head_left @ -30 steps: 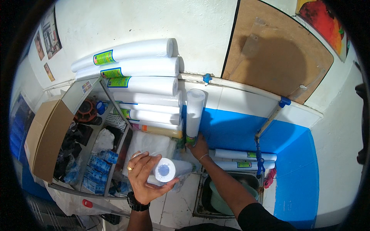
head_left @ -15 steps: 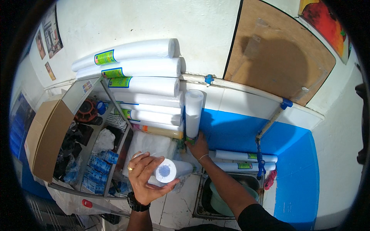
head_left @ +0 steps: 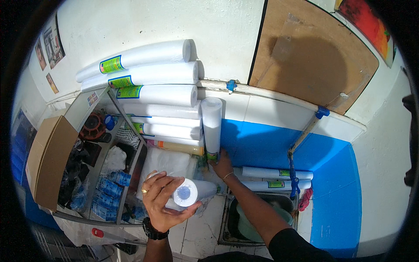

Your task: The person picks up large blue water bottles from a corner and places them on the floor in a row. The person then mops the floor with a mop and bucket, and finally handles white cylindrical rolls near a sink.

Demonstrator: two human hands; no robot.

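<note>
My left hand (head_left: 162,201), with a ring and a black watch, is closed around a white roll (head_left: 185,194) whose round end, with a core in its middle, faces up. Its lower length slants away to the right, partly hidden. Farther off, my right hand (head_left: 223,167) reaches across and grips the bottom of another white roll (head_left: 211,124), which stands upright against the wall by its green label. Left of that one, several white rolls (head_left: 161,95) with green and yellow labels lie stacked along the wall.
A metal-framed glass case (head_left: 114,218) holds blue packs (head_left: 108,191); a cardboard box (head_left: 56,161) stands against it. Two rolls (head_left: 273,185) lie behind a sink (head_left: 224,233) with a green basin (head_left: 248,231). A pipe with a blue tap (head_left: 295,185) drops beside the sink.
The whole scene has slid slightly left in the picture as my head moved. Both hands keep their grip, and the upright roll stays by the stack.
</note>
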